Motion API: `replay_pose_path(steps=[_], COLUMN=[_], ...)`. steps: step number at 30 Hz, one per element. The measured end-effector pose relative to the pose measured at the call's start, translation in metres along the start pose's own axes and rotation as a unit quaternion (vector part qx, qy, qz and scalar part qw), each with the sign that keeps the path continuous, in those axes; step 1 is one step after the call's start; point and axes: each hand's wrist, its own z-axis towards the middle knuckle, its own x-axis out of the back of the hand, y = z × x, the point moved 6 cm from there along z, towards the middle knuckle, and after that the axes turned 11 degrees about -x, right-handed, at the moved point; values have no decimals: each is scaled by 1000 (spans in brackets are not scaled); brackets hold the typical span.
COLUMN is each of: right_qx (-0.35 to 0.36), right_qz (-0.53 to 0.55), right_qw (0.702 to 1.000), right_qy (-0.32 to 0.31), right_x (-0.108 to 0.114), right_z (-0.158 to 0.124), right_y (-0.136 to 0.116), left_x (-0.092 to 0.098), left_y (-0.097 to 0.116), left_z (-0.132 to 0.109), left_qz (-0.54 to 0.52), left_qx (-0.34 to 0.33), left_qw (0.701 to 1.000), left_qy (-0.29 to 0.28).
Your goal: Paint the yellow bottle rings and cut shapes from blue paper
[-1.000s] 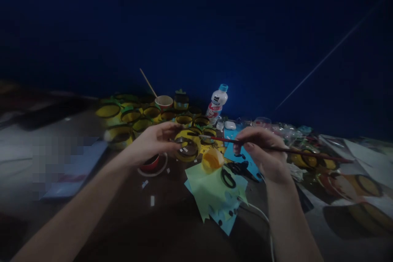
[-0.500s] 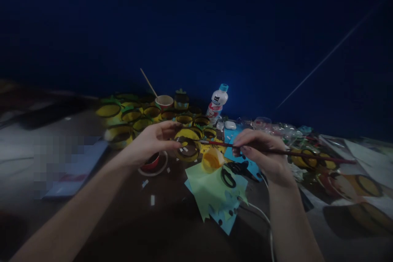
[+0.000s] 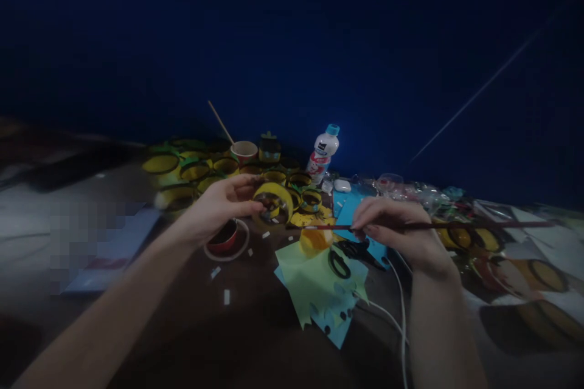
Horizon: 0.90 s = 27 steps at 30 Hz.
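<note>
My left hand (image 3: pixel 230 202) pinches a yellow ring (image 3: pixel 275 192) with a dark edge between thumb and fingers, holding it tilted above the table. A thin red paintbrush (image 3: pixel 333 227) lies across the fingers of my right hand (image 3: pixel 392 225), gripped near its tip end. The brush tip points left, a short way from the ring's lower right side. Below my left hand sits a red cup (image 3: pixel 224 242) with a dark inside. Green paper (image 3: pixel 314 276) with black scissors (image 3: pixel 340 262) lies beneath the brush, near a small orange-yellow cup (image 3: pixel 314 242).
Several yellow rings or cups (image 3: pixel 196 169) crowd the back left, with a stick-bearing paper cup (image 3: pixel 244 151) among them. A white bottle (image 3: pixel 325 149) with a blue cap stands behind. Clear plastic pieces (image 3: pixel 424 193) and a white cable (image 3: pixel 402 328) are at right.
My left hand has turned the ring and drawn slightly left. My right hand has shifted slightly down and right, taking the brush tip away from the ring.
</note>
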Motion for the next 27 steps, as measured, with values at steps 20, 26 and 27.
replay_pose_path(steps=[20, 26, 27], right_qx=[57, 44, 39], right_qz=[-317, -302, -287], right_qw=[943, 947, 952], right_qy=[84, 97, 101], right_x=[-70, -65, -63], right_z=[29, 30, 30], right_y=[16, 20, 19], left_x=[-37, -39, -38], left_y=[9, 14, 15], left_z=[-15, -14, -13], left_qz=[458, 404, 389], left_qx=[-182, -148, -144], left_qw=[868, 899, 907], left_qy=[-67, -74, -73])
